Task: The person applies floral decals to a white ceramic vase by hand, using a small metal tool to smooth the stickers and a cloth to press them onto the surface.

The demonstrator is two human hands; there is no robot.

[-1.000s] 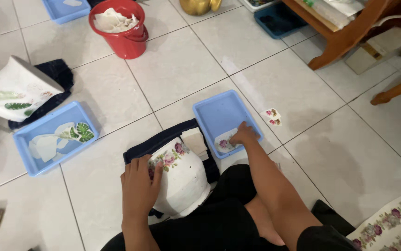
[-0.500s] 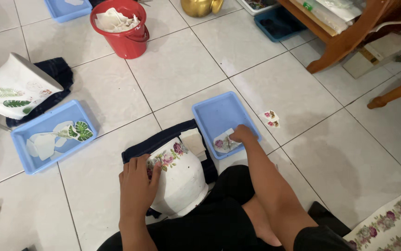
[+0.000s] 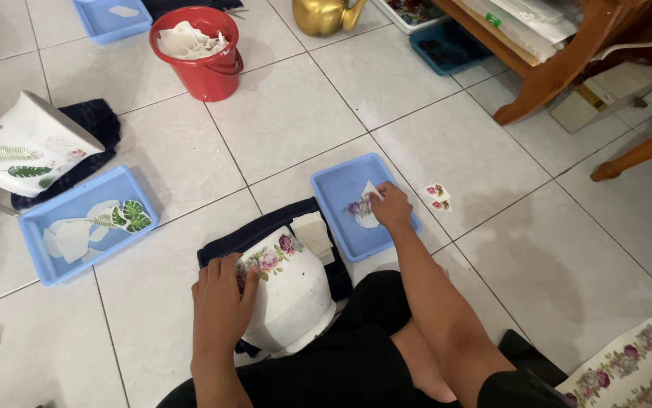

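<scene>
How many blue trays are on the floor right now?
4. One under the right hand, the near tray; one at left holding leaf decals; one at the top left edge; a darker one by the wooden furniture. More may lie outside the view.

The right hand (image 3: 391, 208) covers part of the rose decal (image 3: 361, 211) in the blue tray (image 3: 341, 189), so its grip on the paper cannot be told. The left hand (image 3: 222, 298) hides the near side of the white vase (image 3: 292, 291). The floral sheet (image 3: 631, 366) is cut off at the bottom right corner, and the gold kettle (image 3: 324, 13) at the top edge.
</scene>
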